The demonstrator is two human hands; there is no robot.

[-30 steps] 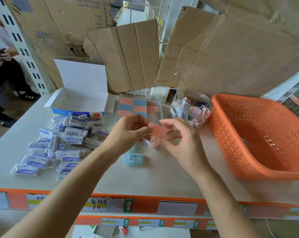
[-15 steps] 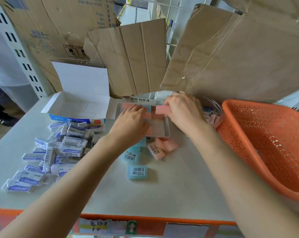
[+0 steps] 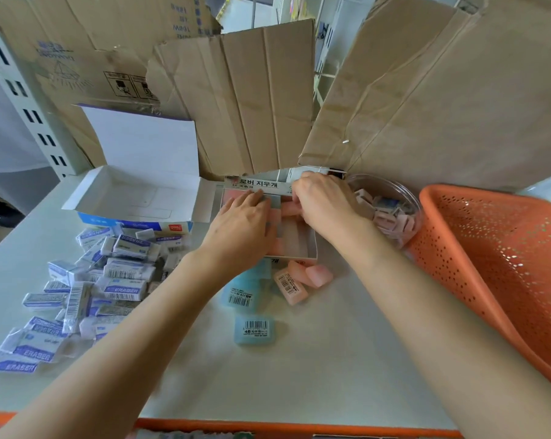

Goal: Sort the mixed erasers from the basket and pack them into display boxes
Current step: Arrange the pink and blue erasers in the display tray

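In the head view the display box [image 3: 294,255] stands on the pale table [image 3: 331,359], a little above the centre of the frame; its raised back flap carries printed Korean letters. Both hands are over this box. The left hand [image 3: 242,229] lies flat on the left part of the box, its fingers straight and close together, pressing on the pink and blue rows that sit inside. The right hand [image 3: 326,205] is at the upper right corner of the box, its fingers curled, pinching a pink eraser [image 3: 287,208] just over the rows; the right part of the box shows its grey bottom.

Directly below the box, in the centre of the frame, lie two blue erasers [image 3: 254,330] with barcode labels; one lies apart, the other is partly hidden under the left wrist. Just right of them are the loose pink erasers [image 3: 290,286], which touch each other.

At the left of the frame a pile of white erasers [image 3: 119,274] in blue printed sleeves spreads over the table; above the pile stands an open white box [image 3: 131,198] with a blue front and its lid up.

At the right, a clear round tub [image 3: 391,213] holds small erasers; just beside it the orange basket [image 3: 495,264] is tilted, its inside turned to the camera.

Brown cardboard sheets [image 3: 242,96] stand along the top of the frame.
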